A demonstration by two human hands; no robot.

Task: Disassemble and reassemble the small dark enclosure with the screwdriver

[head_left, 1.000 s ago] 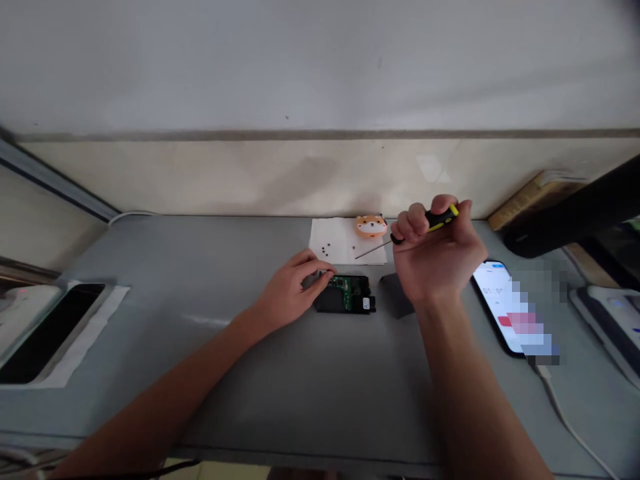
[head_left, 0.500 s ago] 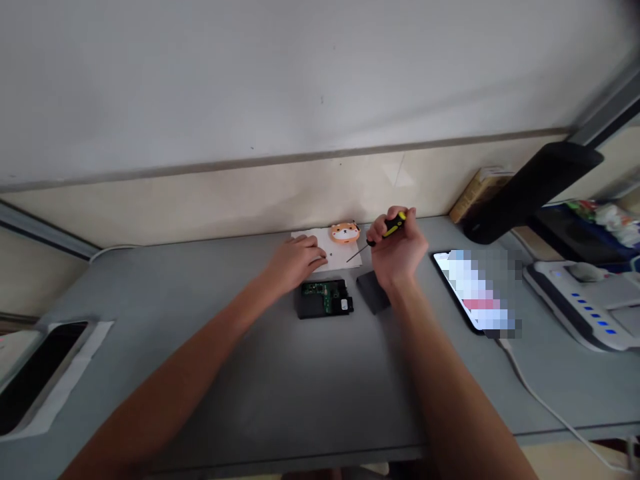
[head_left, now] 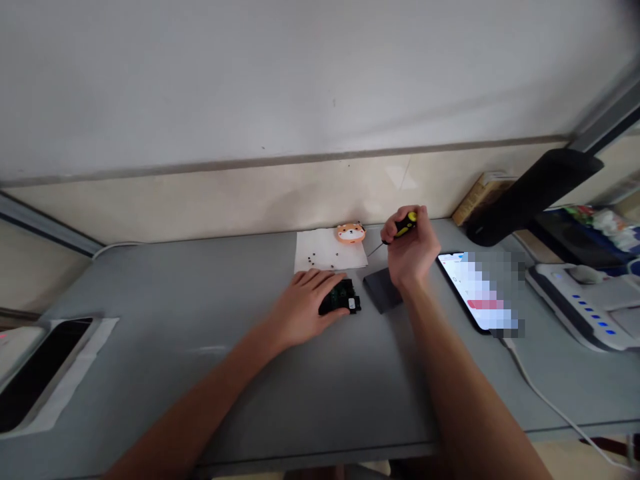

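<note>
Opened black device, its green circuit board partly showing and a white label at one end, lies on the grey tabletop between a person's hands, just in front of a sheet of white paper. The left hand spans it palm down, fingers spread towards the far side and thumb along the near edge, a hold apparently meant to keep the small piece from sliding; how hard it presses cannot be told. The right hand, raised with its palm turned upward, has its fingers curled around a black-and-yellow screwdriver, whose thin shaft slants down and left near the paper's right edge, apart from the device. Small dark pieces, apparently screws, dot the paper, whose pale surface likely makes them easy to spot, while an orange animal-faced case sits towards its far right corner, perhaps as a weight. A dark grey panel lies just right of the device, seemingly parked within reach, partly hidden by the right hand. Both forearms extend from the near edge, the left low over the tabletop, the right angled inward
</note>
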